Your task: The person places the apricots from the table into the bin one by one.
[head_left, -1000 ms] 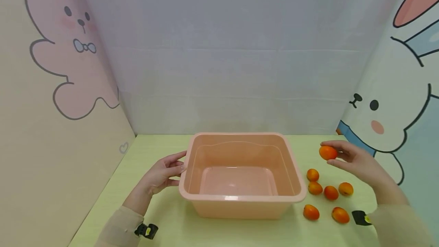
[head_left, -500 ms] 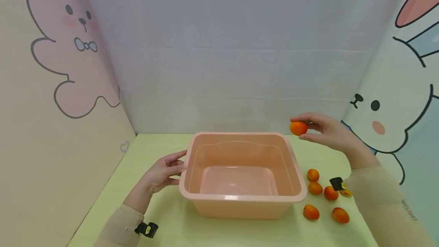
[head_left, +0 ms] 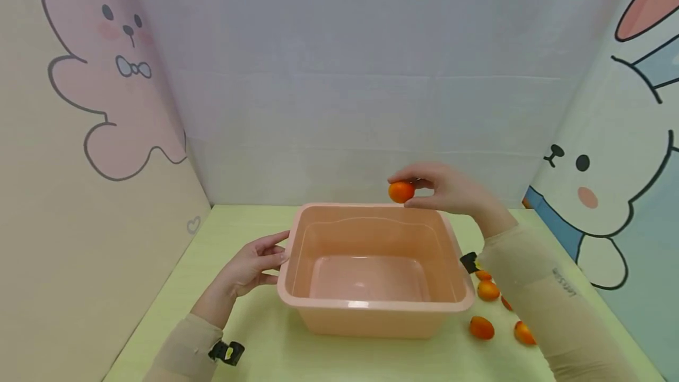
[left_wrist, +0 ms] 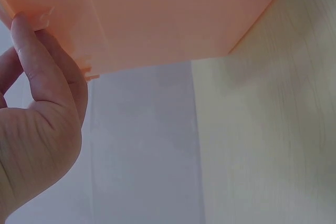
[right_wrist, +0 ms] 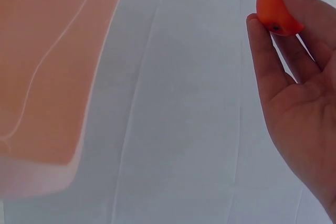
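While the left hand [head_left: 249, 267] grips the rim of the pink basin [head_left: 371, 324], the right hand [head_left: 448, 193] pinches an orange fruit [head_left: 401, 192] higher than that rim; behind this pinch, dark sleeve lettering [head_left: 564, 282] is too small to read.

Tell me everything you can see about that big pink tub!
The tub is peach-pink and shiny, apparently plastic, roughly rectangular with rounded corners, a wide rim and walls narrowing toward a flat floor. It stands upright on the pale green table, with nothing showing inside. The left hand grips its left rim.
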Tool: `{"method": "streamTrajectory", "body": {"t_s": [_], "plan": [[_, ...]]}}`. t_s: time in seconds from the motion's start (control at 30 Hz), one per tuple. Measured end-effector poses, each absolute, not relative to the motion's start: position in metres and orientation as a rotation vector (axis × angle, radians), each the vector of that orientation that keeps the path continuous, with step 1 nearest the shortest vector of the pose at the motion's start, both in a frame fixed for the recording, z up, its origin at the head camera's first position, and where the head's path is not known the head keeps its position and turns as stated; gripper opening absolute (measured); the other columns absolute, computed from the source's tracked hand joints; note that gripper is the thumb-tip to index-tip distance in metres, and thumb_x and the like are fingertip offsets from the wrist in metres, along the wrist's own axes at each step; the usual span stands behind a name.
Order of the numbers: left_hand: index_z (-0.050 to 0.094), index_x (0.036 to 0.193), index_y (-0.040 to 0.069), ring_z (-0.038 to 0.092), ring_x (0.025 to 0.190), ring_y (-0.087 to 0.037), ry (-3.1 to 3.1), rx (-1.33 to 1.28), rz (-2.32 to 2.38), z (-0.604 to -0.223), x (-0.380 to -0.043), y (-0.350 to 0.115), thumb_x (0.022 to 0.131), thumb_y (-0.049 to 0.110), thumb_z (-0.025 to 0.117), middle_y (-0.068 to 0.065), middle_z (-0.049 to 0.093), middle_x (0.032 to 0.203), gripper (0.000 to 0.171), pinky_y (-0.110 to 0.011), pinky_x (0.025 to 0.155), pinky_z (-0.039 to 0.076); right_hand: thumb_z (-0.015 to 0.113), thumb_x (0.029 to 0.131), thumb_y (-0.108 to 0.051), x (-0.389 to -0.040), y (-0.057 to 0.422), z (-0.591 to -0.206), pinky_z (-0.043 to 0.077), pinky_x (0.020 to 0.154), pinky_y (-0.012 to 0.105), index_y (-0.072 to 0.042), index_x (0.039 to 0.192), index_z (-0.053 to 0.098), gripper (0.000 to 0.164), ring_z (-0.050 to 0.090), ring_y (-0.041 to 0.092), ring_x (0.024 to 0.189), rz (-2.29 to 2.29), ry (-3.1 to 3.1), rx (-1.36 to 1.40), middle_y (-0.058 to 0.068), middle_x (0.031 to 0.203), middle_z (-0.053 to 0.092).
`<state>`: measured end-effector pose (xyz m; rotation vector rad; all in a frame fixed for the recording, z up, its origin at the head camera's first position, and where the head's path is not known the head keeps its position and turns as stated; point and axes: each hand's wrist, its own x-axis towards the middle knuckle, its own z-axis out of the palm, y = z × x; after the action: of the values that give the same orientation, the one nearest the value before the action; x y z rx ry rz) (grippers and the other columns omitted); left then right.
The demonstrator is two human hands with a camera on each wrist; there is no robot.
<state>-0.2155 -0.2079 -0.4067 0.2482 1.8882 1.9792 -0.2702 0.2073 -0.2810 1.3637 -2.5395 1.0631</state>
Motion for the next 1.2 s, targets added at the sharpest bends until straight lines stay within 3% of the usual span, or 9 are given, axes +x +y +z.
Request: {"method": "streamTrajectory", "body": {"t_s": [0.33,1.2], "plan": [[0.027,0.154,-0.001,0.068,0.085,-0.017,1.873,0.250,1.991,-0.406,-0.214,-0.209,0.096,0.009,0.066,-0.003,0.063,0.100,0.071,-0.030,0.068,0.060,0.076,0.087,-0.004,-0.288,0.158,-0.305,0.054,0.094,0.034,-0.002,0.126,0.065,0.041,0.061,0.021,0.105,1.112,-2.558,1.518,0.009,0.123,0.063],[0.027,0.154,-0.002,0.068,0.084,-0.016,1.875,0.270,2.001,-0.408,-0.214,-0.208,0.096,0.010,0.066,-0.004,0.064,0.100,0.070,-0.031,0.068,0.060,0.075,0.087,-0.004,-0.306,0.106,-0.360,0.054,0.089,0.026,-0.001,0.127,0.064,0.042,0.061,0.019,0.099,1.280,-2.815,1.455,0.008,0.118,0.063]]}}
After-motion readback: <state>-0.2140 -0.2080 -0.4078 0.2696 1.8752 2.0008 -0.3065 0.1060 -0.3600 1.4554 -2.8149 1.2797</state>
